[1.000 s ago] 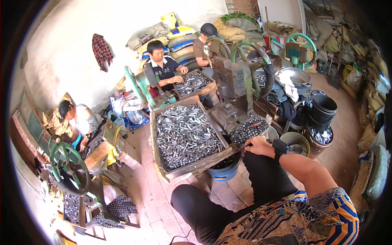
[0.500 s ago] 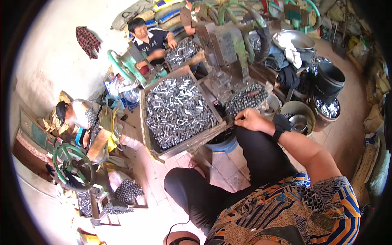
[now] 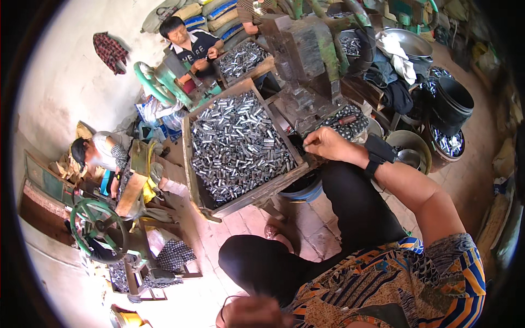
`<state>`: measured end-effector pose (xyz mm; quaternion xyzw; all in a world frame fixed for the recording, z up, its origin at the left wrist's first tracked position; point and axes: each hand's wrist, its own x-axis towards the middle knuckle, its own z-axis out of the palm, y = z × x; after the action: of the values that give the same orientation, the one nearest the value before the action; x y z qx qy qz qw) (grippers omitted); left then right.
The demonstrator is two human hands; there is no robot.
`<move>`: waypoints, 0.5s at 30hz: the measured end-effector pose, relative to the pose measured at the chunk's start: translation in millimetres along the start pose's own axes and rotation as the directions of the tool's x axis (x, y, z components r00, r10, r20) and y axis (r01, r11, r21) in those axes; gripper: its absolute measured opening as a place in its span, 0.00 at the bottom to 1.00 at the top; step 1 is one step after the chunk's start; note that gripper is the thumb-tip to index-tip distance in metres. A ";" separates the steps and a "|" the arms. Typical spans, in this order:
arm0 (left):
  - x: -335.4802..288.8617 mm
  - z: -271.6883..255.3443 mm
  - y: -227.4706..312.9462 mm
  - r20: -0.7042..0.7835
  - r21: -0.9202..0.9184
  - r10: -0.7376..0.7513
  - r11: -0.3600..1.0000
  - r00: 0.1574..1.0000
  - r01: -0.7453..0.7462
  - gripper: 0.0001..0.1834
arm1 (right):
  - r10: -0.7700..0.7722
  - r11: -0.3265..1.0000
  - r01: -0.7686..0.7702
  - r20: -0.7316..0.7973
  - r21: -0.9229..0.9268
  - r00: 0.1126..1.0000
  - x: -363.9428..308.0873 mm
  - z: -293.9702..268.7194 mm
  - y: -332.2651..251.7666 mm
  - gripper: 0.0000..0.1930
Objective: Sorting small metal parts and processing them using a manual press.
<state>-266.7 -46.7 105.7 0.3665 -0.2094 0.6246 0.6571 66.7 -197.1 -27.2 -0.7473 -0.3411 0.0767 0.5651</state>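
Observation:
My right hand (image 3: 329, 144), a black band around its wrist, is beside the right corner of a wooden tray (image 3: 257, 190). Its thumb and fingers are pinched together; anything between them is too small to make out. Short silvery metal tubes (image 3: 238, 145) fill the tray. Just beyond the hand lies a dark, white-speckled patch (image 3: 350, 130) with a reddish-brown, handle-like piece (image 3: 348, 118) on it. A heavy metal press (image 3: 303, 60) stands behind. At the lower edge my left hand (image 3: 257, 312) is smeared by motion, its fingers unclear.
A blue-rimmed bucket (image 3: 306, 192) stands under the tray's corner. To the right are a black bucket (image 3: 455, 104), a round tub (image 3: 418, 143) and a wide metal basin (image 3: 407, 41). Co-workers sit beyond the tray and at the left, near a green handwheel (image 3: 98, 227).
My left hand has risen into view at the lower edge. My right hand stays pinched by the tray corner, slightly higher in the picture. The co-worker beyond the tray has brought both hands closer together.

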 end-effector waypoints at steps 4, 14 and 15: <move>54.4 15.8 -63.3 0.531 0.606 -0.420 0.795 0.736 0.017 0.19 | 0.037 0.992 -0.034 0.015 -0.119 0.999 37.6 7.9 -26.2 0.10; 51.9 -89.8 -270.8 0.473 0.874 -0.705 0.303 0.528 -0.379 0.11 | -0.204 0.886 0.202 0.042 -0.418 0.978 117.4 53.2 18.0 0.07; 47.3 -99.8 -280.7 0.457 0.872 -0.735 0.258 0.501 -0.416 0.10 | -0.196 0.887 0.199 0.051 -0.416 0.979 121.7 57.5 23.2 0.07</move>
<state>-5.1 72.8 14.4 0.9502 -0.0308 0.2575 0.1729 139.7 -81.9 -35.1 -0.8122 -0.4258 -0.0533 0.3951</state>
